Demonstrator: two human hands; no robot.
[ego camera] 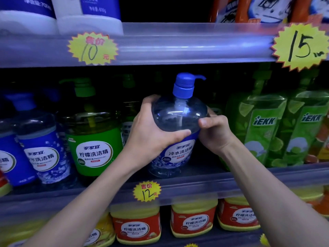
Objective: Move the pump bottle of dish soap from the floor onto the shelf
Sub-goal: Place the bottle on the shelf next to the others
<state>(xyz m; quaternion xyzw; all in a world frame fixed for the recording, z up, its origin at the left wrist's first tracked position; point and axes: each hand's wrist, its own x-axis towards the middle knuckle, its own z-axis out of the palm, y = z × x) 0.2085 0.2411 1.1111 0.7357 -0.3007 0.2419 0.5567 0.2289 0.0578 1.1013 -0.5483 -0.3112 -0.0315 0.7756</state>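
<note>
The pump bottle of dish soap (179, 113) is clear blue with a blue pump head and a blue and white label. It stands upright, slightly tilted, with its base at the front of the middle shelf (204, 184). My left hand (151, 129) wraps its left shoulder, thumb across the front. My right hand (215, 132) grips its right side. Both hands hold the bottle between them.
A green pump bottle (92, 139) stands just left, and blue pump bottles (41, 147) farther left. Green refill pouches (263, 131) crowd the right. The upper shelf rail (178, 45) hangs close above the pump head. Red and yellow tubs (137, 227) fill the shelf below.
</note>
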